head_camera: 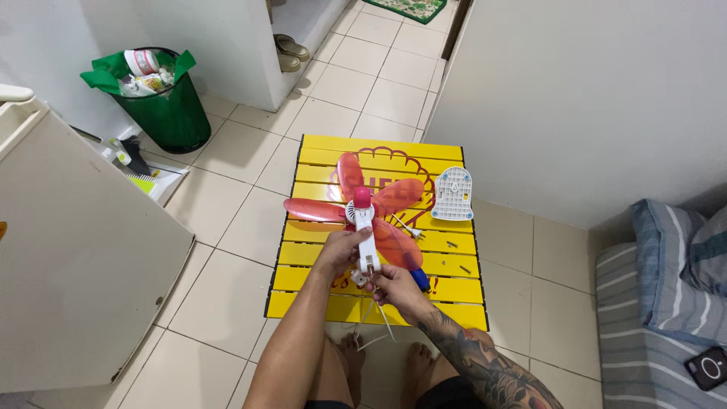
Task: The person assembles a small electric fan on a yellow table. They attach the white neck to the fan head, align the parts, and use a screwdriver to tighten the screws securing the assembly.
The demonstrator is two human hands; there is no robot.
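The person sits on the floor with both hands out in front, over a low yellow slatted table (pixel 318 163). The left hand (pixel 342 248) wraps its fingers around the white body of a small fan (pixel 365 220). The right hand (pixel 394 286) pinches the bottom end of that white body from below. Thin white wires (pixel 372 322) hang down from there, toward 6 o'clock.

The fan has see-through pink blades (pixel 314 210) that spread out like flower petals, and a pink cap in the middle. It sits above the middle of the table.

At 2 o'clock from the fan, a white plastic cover (pixel 453 194) lies flat on the table. A few small screws (pixel 453 245) lie at 3 o'clock, near the right hand. A blue tool handle (pixel 419 280) peeks out just beside the right hand.

Far off at 10 o'clock stands a green trash bin (pixel 170 113) full of rubbish. A black phone (pixel 707 367) rests on a striped grey cushion (pixel 640 341) at 4 o'clock.
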